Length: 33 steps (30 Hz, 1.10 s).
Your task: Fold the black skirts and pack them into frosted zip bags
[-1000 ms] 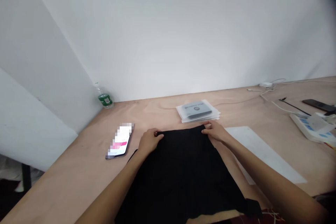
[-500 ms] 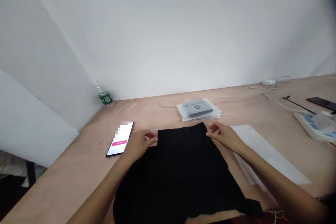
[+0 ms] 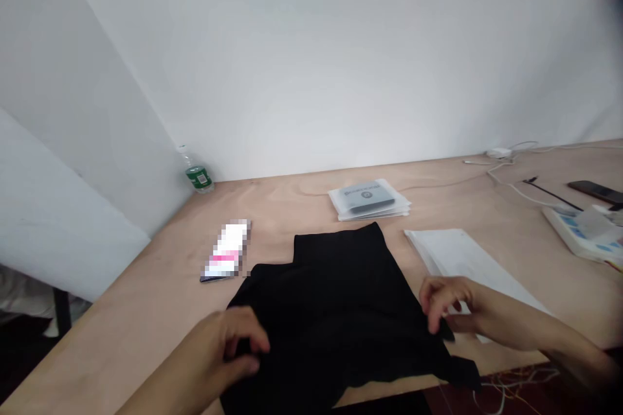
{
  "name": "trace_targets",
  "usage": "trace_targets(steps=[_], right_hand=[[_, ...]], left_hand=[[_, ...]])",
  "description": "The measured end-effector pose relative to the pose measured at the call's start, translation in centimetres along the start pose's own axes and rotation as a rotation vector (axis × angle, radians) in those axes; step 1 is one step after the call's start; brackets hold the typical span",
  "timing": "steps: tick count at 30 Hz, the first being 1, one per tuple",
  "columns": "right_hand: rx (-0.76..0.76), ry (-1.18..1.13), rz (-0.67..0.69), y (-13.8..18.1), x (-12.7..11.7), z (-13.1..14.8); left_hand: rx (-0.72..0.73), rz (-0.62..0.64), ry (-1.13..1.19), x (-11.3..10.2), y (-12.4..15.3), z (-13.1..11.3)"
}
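Observation:
A black garment (image 3: 335, 298) lies spread on the table with a squared, folded-looking section at its far end. Above its lower left part hovers my left hand (image 3: 231, 343), fingers curled with a gap between thumb and index finger, holding nothing. On the opposite side, my right hand (image 3: 452, 311) pinches a small bit of the garment's right edge, which lifts into a dark point under the fingers. The white plastic bag (image 3: 477, 253) lies flat just beyond my right hand and is partly covered by it.
Several packets in frosted bags (image 3: 370, 200) are stacked at the back. A lit phone (image 3: 226, 249) lies left, near a green-labelled bottle (image 3: 198, 176) by the wall. To the right are a power strip (image 3: 574, 233), cables and a dark phone (image 3: 596, 192). Tangled wires (image 3: 511, 382) hang below the front edge.
Both hands have left the garment's far corners and come back toward me. My right hand now pinches its right edge; my left hand is over its lower left part.

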State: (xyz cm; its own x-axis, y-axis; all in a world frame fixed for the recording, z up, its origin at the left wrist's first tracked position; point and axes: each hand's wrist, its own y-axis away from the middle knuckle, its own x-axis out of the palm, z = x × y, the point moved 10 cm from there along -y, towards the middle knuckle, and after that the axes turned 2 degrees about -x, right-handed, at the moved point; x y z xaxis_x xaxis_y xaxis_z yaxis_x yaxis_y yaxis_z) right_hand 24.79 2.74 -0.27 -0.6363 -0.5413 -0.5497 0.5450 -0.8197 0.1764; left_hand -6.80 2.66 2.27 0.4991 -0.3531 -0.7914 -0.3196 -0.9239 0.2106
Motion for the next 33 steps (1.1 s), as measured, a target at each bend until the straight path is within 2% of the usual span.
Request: trace_targets(steps=[2,3,7,8,11,13,16,21,24,28,33], right_hand=[[-0.016,0.060,0.006,1.4,0.2,0.8],[-0.015,0.099,-0.040,1.6,-0.1,1.2],[-0.061,0.189,-0.194,-0.4,0.3,4.1],[-0.080,0.206,-0.219,-1.2,0.8,4.9],[-0.099,0.326,-0.272,-3.4,3.3,6.1],[-0.071,0.430,-0.221,-4.4,5.7,5.7],[-0.023,0.506,-0.095,-4.7,8.6,4.1],[-0.023,0.533,-0.028,-4.1,10.1,3.3],[-0.026,0.525,-0.014,-4.1,10.3,3.3],[-0.019,0.511,-0.012,-4.1,10.3,3.3],[-0.024,0.499,-0.014,-4.2,10.2,3.6]], left_hand=[[-0.047,0.020,0.030,0.1,1.6,1.5],[-0.089,-0.019,0.038,-0.4,1.8,2.6],[-0.294,-0.366,0.017,-3.8,0.5,6.5],[-0.344,-0.410,-0.021,-4.1,-0.1,7.1],[-0.430,-0.375,-0.161,-3.4,-2.3,7.5],[-0.438,-0.367,-0.221,-3.1,-3.1,6.9],[-0.430,-0.438,-0.274,-3.8,-3.5,6.0],[-0.439,-0.455,-0.380,-4.2,-3.8,5.5],[-0.426,-0.484,-0.409,-4.0,-2.5,4.4],[-0.401,-0.524,-0.335,-2.5,1.4,3.3],[-0.378,-0.399,0.020,1.2,4.1,6.2]])
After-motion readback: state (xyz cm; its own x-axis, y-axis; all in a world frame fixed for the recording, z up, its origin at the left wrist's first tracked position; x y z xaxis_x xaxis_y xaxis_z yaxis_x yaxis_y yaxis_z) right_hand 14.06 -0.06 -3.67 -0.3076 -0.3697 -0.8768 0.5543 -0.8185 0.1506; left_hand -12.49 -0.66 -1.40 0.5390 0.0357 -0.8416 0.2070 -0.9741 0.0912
